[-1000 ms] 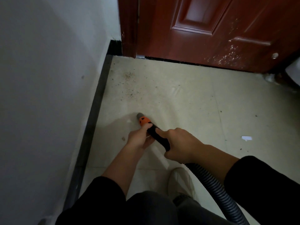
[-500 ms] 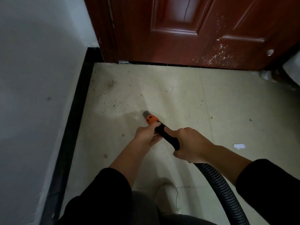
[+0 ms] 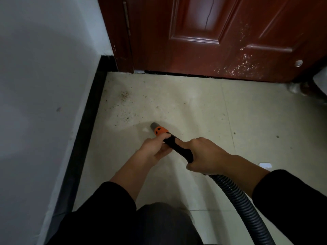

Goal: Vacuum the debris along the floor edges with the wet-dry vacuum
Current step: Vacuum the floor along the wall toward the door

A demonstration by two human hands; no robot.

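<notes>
One nozzle nearer debris, two hands

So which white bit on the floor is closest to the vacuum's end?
The small white scrap right beside the grey nozzle tip, on its left. The other white scrap lies far off to the right, past the right hand.

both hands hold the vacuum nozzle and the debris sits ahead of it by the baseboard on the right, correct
Wrong side. The head view shows the left hand and right hand holding the vacuum nozzle, with the debris ahead of it by the baseboard on the left.
</notes>
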